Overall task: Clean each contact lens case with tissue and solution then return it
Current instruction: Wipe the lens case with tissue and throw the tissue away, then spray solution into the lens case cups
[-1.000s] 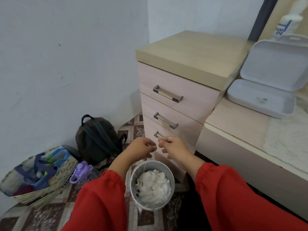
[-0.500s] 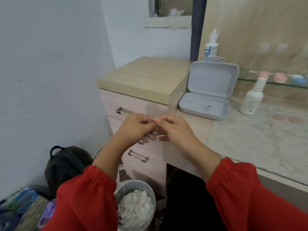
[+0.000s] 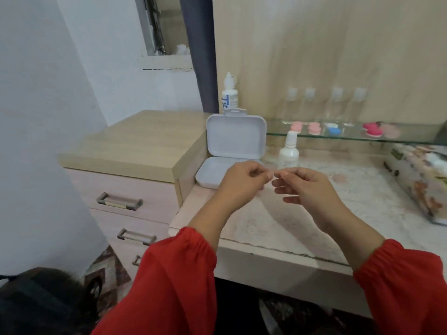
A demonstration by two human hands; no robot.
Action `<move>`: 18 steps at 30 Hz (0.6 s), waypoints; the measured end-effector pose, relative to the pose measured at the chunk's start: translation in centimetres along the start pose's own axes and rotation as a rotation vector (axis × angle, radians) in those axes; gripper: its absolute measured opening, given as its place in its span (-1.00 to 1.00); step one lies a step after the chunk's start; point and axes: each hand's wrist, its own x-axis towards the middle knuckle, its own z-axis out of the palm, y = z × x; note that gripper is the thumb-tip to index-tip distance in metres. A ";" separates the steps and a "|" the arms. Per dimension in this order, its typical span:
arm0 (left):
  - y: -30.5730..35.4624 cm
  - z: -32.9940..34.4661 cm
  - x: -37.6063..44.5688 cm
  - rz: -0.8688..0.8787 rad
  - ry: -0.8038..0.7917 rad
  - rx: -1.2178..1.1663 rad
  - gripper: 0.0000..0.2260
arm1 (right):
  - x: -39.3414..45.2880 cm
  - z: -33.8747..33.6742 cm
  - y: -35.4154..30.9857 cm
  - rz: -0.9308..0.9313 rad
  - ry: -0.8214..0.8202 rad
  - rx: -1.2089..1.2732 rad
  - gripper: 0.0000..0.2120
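Observation:
My left hand (image 3: 243,183) and my right hand (image 3: 306,187) hover over the marble tabletop (image 3: 278,221), fingertips almost meeting. The left hand's fingers are curled, thumb against forefinger; I see nothing in them. On the right hand, thumb and forefinger nearly touch and the other fingers hang loose. A small white solution bottle (image 3: 288,154) stands just behind the hands. Several contact lens cases sit on the glass shelf (image 3: 350,137): pink ones (image 3: 305,127), a blue-and-white one (image 3: 332,128) and a magenta one (image 3: 372,130). A pale pink case (image 3: 339,178) lies on the tabletop.
An open white plastic box (image 3: 235,136) stands at the table's left end, a taller labelled bottle (image 3: 229,96) behind it. Several clear bottles (image 3: 324,105) line the shelf. A floral tissue box (image 3: 420,180) lies at right. A drawer cabinet (image 3: 135,143) and a dark backpack (image 3: 36,301) are at left.
My view swung up from the bin of used tissue on the floor to the tabletop. Both hands rose with it from over the bin, staying fingertip to fingertip.

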 end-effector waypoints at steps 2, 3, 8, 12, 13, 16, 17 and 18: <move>0.4 2.1 1.9 0.012 0.044 -0.002 -0.74 | 0.8 -2.3 0.5 0.014 0.068 -0.010 -0.86; 0.7 3.2 2.7 0.020 0.072 -0.004 -0.68 | 1.2 -3.4 0.7 0.017 0.099 -0.017 -0.86; 1.0 7.9 6.1 0.034 0.118 -0.013 -0.61 | 3.1 -7.5 1.4 -0.006 0.215 -0.060 -0.87; 0.9 10.1 7.6 -0.025 0.203 -0.012 -0.51 | 4.7 -9.3 1.5 -0.037 0.247 -0.080 -0.88; 0.8 10.4 7.8 -0.039 0.233 -0.004 -0.52 | 5.1 -9.6 1.5 -0.048 0.256 -0.087 -0.88; 0.0 10.9 8.2 -0.087 0.269 0.004 -0.54 | 6.1 -9.9 1.2 -0.082 0.272 -0.089 -0.89; -0.2 10.9 8.3 -0.086 0.265 -0.005 -0.53 | 6.3 -9.8 1.2 -0.097 0.273 -0.078 -0.91; -0.5 10.9 8.3 -0.072 0.255 -0.021 -0.53 | 6.4 -9.7 1.4 -0.121 0.278 -0.062 -0.93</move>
